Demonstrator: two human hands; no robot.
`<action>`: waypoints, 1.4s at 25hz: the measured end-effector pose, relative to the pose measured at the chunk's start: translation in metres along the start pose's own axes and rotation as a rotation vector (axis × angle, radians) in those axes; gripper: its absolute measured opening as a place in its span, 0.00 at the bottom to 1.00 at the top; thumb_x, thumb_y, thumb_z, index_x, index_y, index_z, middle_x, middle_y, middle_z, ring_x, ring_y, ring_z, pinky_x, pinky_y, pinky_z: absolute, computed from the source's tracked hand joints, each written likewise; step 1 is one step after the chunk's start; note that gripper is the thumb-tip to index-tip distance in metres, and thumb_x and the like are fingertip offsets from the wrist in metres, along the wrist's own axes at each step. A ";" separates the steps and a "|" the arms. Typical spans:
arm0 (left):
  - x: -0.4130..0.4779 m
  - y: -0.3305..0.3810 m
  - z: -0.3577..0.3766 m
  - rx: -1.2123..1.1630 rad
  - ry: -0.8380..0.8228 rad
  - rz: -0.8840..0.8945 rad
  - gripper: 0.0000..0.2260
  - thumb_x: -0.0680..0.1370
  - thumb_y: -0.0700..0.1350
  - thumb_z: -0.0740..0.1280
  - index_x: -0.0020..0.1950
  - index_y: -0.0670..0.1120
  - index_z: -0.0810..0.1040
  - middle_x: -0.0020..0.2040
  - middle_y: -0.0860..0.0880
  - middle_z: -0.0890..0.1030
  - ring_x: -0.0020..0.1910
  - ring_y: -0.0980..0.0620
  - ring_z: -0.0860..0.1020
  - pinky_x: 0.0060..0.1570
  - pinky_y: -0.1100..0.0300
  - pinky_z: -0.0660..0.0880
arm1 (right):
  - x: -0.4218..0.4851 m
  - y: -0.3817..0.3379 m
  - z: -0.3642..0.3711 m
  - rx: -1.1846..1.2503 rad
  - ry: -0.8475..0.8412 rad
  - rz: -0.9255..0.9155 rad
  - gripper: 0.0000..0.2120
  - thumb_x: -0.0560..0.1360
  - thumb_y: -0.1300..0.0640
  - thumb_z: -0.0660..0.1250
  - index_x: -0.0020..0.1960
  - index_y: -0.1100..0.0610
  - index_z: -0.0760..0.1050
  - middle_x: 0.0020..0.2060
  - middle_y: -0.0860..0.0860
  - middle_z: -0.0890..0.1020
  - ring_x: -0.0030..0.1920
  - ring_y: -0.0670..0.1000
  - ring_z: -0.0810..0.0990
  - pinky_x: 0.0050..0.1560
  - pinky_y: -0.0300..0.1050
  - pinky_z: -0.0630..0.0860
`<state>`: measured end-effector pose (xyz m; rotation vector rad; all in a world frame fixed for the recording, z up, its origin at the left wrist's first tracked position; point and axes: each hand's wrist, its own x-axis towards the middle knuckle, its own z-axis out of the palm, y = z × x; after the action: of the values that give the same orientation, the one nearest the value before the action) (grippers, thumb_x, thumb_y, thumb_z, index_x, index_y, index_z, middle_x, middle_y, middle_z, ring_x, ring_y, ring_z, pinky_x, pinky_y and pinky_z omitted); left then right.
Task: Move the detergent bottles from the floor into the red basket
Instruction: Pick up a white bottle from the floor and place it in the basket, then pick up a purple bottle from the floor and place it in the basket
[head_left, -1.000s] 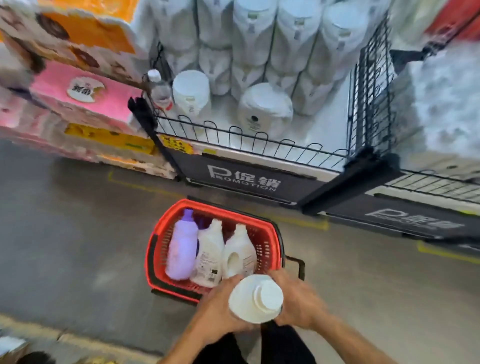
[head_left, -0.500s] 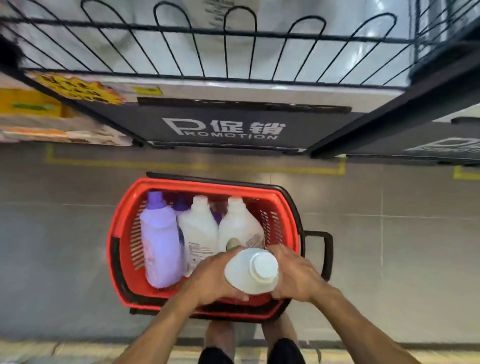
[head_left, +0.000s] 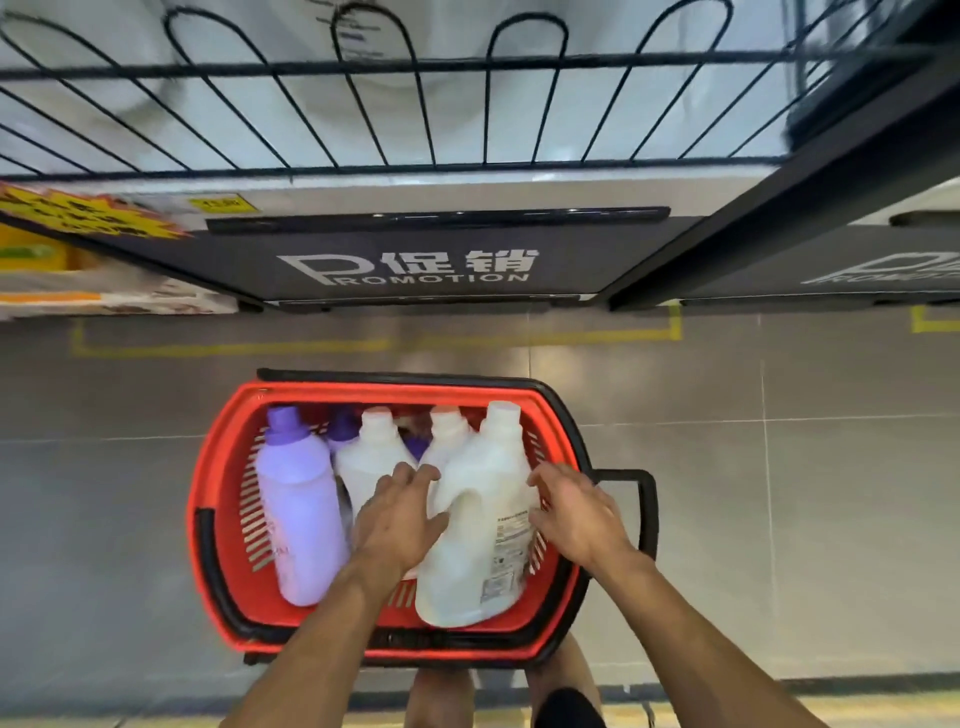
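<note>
A red basket (head_left: 363, 391) stands on the grey floor right in front of me. Inside it lie a purple detergent bottle (head_left: 298, 514) at the left and two white bottles (head_left: 371, 457) (head_left: 447, 431) in the middle, with purple caps showing behind them. A larger white detergent bottle (head_left: 483, 519) lies at the basket's right side, cap pointing away from me. My left hand (head_left: 400, 519) touches its left flank with fairly straight fingers. My right hand (head_left: 571, 514) rests against its right flank, fingers relaxed.
A black promotion display (head_left: 415, 260) with a wire rail stands just beyond the basket, with yellow tape (head_left: 234, 347) on the floor before it. Stacked packages (head_left: 104, 301) lie at the left. The basket's black pull handle (head_left: 649, 509) juts out to the right. My legs are under the basket's near edge.
The large white bottle, held upright over the basket's near edge before, now lies down inside the basket at the right. Both hands have loosened from gripping it to flanking it.
</note>
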<state>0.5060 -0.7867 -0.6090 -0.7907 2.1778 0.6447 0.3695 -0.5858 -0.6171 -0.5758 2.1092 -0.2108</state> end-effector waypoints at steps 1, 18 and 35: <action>-0.005 0.006 -0.005 0.081 -0.011 0.035 0.23 0.79 0.57 0.67 0.72 0.55 0.68 0.65 0.50 0.72 0.64 0.46 0.72 0.57 0.50 0.75 | -0.005 -0.002 -0.001 -0.038 -0.016 -0.008 0.18 0.77 0.52 0.68 0.66 0.47 0.73 0.64 0.46 0.77 0.65 0.51 0.76 0.63 0.49 0.73; -0.234 0.121 -0.148 0.504 -0.005 0.552 0.19 0.78 0.53 0.67 0.68 0.53 0.72 0.66 0.47 0.76 0.65 0.43 0.74 0.61 0.49 0.73 | -0.298 -0.024 -0.154 0.251 0.199 0.207 0.08 0.73 0.52 0.73 0.51 0.50 0.79 0.40 0.45 0.79 0.43 0.47 0.77 0.45 0.45 0.75; -0.394 0.489 -0.139 1.034 0.216 1.288 0.18 0.78 0.58 0.68 0.65 0.53 0.72 0.62 0.49 0.77 0.62 0.44 0.77 0.55 0.49 0.75 | -0.619 0.205 -0.249 0.279 0.597 0.651 0.11 0.72 0.45 0.70 0.52 0.47 0.77 0.54 0.50 0.83 0.56 0.56 0.82 0.48 0.46 0.74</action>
<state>0.3186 -0.4068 -0.1248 1.1959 2.5531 -0.1238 0.3949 -0.1278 -0.0914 0.4030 2.6501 -0.3203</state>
